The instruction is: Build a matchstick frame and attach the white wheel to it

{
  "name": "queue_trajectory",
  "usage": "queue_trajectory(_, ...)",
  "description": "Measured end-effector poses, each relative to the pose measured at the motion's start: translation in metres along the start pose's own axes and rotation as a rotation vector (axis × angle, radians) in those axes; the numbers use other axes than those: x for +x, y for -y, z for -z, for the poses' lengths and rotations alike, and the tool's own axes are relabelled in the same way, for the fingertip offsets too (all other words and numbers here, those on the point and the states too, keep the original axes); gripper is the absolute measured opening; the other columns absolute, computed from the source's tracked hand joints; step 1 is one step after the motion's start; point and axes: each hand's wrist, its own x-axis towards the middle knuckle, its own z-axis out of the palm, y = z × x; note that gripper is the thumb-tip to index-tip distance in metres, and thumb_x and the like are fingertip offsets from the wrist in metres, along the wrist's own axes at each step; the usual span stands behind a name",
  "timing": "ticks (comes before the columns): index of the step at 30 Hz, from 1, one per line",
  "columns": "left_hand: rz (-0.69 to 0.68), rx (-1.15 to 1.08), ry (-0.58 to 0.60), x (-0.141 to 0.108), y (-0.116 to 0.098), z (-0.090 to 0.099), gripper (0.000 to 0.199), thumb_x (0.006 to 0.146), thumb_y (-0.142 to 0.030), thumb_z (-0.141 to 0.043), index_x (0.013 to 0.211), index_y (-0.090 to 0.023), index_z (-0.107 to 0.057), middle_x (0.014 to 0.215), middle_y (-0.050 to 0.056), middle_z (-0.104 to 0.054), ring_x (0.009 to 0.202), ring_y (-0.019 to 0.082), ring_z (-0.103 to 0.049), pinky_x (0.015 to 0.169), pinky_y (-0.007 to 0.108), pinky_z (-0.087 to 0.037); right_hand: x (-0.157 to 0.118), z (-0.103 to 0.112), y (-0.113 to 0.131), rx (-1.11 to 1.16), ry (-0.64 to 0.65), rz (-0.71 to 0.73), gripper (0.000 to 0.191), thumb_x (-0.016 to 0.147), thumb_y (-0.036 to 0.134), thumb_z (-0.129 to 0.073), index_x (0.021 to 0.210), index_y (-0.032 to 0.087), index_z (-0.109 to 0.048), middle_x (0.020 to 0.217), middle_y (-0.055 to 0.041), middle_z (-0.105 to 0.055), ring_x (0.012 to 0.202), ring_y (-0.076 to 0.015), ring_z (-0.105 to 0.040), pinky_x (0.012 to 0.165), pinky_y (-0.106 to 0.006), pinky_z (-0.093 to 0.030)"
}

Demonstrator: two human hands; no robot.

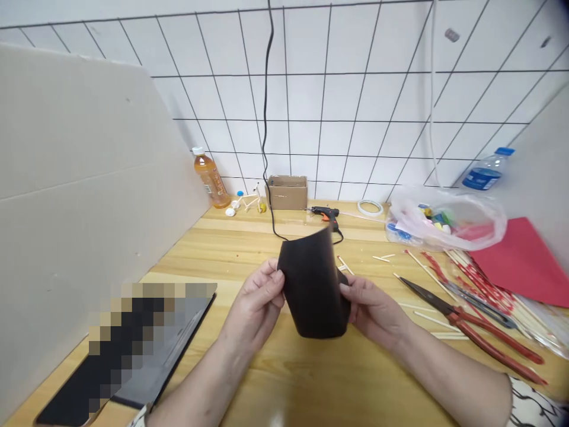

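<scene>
Head view: pinching bent black sheet [311,290] by opposite edges with left hand [262,290] and right hand [373,305], above worktop [284,376], well apart from pliers [456,315].

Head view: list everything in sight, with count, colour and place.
Sheet: one, black, held up
Flat items: two, dark, blurred, left
Tea-coloured bottle: one, amber, back left
Stick model: one, pale, beside bottle
Box: one, brown, back centre
Glue gun: one, black, right of box
Tape roll: one, white, back
Bag: one, translucent, back right
Clear bottle: one, blue-capped, behind bag
Red paper: count unclear, right
Sticks: many, pale, right
Pliers: one, red-handled, right
Cables: two, black, white, wall
Table: one, wooden, below
Hands: two, bare, at sheet
</scene>
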Motion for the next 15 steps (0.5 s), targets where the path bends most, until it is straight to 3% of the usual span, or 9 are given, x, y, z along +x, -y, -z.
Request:
queue_trajectory(4,0.024,0.004,0.042,-0.007,0.005,-0.006,0.018,0.072,-0.023,-0.068,0.088,-0.015,-0.066,0.082,0.004,-0.067,0.072,0.014,-0.06,0.069,0.023,-0.046,-0.02,0.005,0.02,-0.12,-0.164,0.181,0.019,0.063,0.022,-0.077,0.079,0.016,-0.069,0.07,-0.0001,-0.066,0.056,-0.008,-0.055,0.047,-0.017,-0.039)
queue_trajectory(7,0.063,0.028,0.106,-0.015,0.006,-0.008,0.027,0.073,-0.03,-0.067,0.096,-0.016,-0.067,0.088,0.006,-0.069,0.082,0.018,-0.063,0.076,0.025,-0.046,-0.038,0.015,0.028,-0.217,-0.25,0.241,0.019,0.062,0.023,-0.078,0.077,0.017,-0.068,0.063,0.0029,-0.063,0.048,-0.0047,-0.047,0.04,-0.015,-0.029)
queue_trajectory(10,0.14,0.095,0.202,-0.018,0.005,-0.007,0.04,0.071,-0.04,-0.069,0.102,-0.015,-0.067,0.099,0.008,-0.069,0.094,0.022,-0.061,0.082,0.025,-0.045,-0.054,0.03,0.029,-0.339,-0.319,0.227,0.02,0.064,0.027,-0.078,0.078,0.017,-0.067,0.065,0.0016,-0.064,0.049,-0.0053,-0.048,0.041,-0.016,-0.029)
queue_trajectory(12,0.224,0.159,0.303,-0.018,0.002,-0.007,0.047,0.068,-0.044,-0.071,0.103,-0.013,-0.066,0.1,0.011,-0.069,0.092,0.023,-0.062,0.081,0.027,-0.046,-0.063,0.04,0.029,-0.425,-0.327,0.181,0.021,0.066,0.03,-0.076,0.08,0.017,-0.067,0.071,-0.0003,-0.067,0.054,-0.0081,-0.054,0.044,-0.017,-0.035)
queue_trajectory(15,0.338,0.275,0.419,-0.015,0.0,-0.013,0.049,0.068,-0.039,-0.072,0.108,-0.012,-0.065,0.103,0.013,-0.068,0.092,0.025,-0.063,0.082,0.031,-0.046,-0.073,0.049,0.033,-0.508,-0.321,0.116,0.021,0.069,0.032,-0.074,0.083,0.018,-0.066,0.074,-0.001,-0.069,0.06,-0.0111,-0.06,0.049,-0.019,-0.04)
